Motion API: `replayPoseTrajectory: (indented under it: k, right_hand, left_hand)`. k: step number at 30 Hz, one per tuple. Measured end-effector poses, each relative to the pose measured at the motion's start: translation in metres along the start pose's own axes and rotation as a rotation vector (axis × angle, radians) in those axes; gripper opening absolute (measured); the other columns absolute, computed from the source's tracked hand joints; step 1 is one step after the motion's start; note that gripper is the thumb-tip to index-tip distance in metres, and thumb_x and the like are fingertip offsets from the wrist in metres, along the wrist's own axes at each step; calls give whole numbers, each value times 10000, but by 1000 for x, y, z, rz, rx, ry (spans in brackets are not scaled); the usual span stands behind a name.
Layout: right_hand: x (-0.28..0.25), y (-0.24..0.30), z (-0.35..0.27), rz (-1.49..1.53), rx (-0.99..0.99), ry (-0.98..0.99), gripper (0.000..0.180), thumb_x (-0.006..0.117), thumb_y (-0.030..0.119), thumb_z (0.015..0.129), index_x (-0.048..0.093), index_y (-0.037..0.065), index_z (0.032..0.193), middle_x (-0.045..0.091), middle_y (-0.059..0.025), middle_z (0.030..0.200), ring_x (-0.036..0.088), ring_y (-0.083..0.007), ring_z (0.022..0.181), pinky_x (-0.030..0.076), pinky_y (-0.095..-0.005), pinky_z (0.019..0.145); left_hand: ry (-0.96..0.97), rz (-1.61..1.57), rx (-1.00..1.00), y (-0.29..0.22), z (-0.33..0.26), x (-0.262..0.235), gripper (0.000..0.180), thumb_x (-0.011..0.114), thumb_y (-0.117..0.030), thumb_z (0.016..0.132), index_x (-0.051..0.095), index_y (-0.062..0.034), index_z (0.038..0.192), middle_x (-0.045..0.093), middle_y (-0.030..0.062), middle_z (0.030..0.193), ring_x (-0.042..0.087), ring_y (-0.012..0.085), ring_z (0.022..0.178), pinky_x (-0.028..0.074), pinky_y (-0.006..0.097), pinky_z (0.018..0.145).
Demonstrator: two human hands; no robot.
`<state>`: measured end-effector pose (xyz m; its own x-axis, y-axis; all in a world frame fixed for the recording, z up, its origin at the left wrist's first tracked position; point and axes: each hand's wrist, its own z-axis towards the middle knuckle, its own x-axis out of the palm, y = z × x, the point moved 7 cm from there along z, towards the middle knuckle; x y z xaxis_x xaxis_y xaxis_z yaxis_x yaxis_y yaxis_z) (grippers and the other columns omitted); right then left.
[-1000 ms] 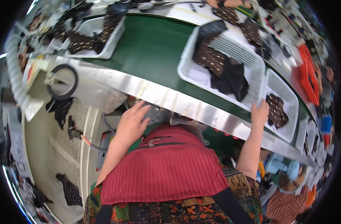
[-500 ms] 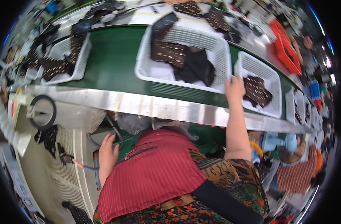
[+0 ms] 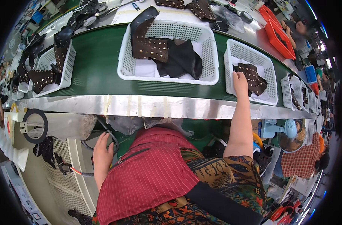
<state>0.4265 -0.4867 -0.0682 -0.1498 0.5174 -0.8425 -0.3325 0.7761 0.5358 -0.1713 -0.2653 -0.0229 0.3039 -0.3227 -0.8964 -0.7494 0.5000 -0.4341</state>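
While right hand reaches over small white basket, studded brown piece lies inside, unlifted, at fingertips; whether gripped, cannot tell. Left hand: apparently empty, fingers loosely spread, well left of basket.

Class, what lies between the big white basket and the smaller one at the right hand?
Head view: a narrow strip of green belt separates the big basket from the smaller basket at the right hand.

dark brown piece dotted with pale studs right of centre, white gridded basket, plain black cloth at upper centre, green-topped, silver-edged bench, red apron with pale pinstripes, multicoloured floral garment at the bottom, pale blue fan
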Motion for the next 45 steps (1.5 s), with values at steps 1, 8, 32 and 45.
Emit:
replayPoseTrajectory:
  k: [1, 8, 32, 45]
  right_hand:
    - [-5, -5, 6, -77, 33, -32, 475, 561, 396, 875, 601, 3, 1138, 624, -224, 1113, 592, -377, 1050, 463, -428, 901]
    - [-18, -17, 14, -480, 252, 34, 539, 632, 384, 829, 545, 29, 1224, 549, -251, 1206, 544, -408, 1119, 458, -476, 927]
    - [184, 383, -32, 130, -299, 453, 321, 509, 209, 866, 559, -5, 1100, 626, -241, 1104, 610, -384, 1038, 471, -446, 907]
    - [-77, 241, 42, 783, -153, 140, 261, 480, 174, 827, 638, 42, 988, 603, -41, 760, 518, -122, 554, 485, -284, 545]
  left_hand:
    - [5, -4, 6, -1, 1, 0, 401, 630, -74, 817, 555, -54, 1211, 555, 165, 1264, 544, 354, 1131, 452, 418, 931]
    - [37, 6, -36, 0, -5, 0, 389, 639, -77, 809, 563, -46, 1189, 570, 169, 1239, 554, 356, 1113, 457, 412, 925]
    - [-48, -36, -225, 13, -40, -8, 361, 638, -80, 809, 586, -47, 1164, 591, 167, 1202, 563, 350, 1106, 460, 405, 922]
    - [59, 28, 57, -17, 39, -3, 355, 607, -90, 832, 572, -46, 1183, 590, 165, 1207, 564, 347, 1101, 460, 413, 918]
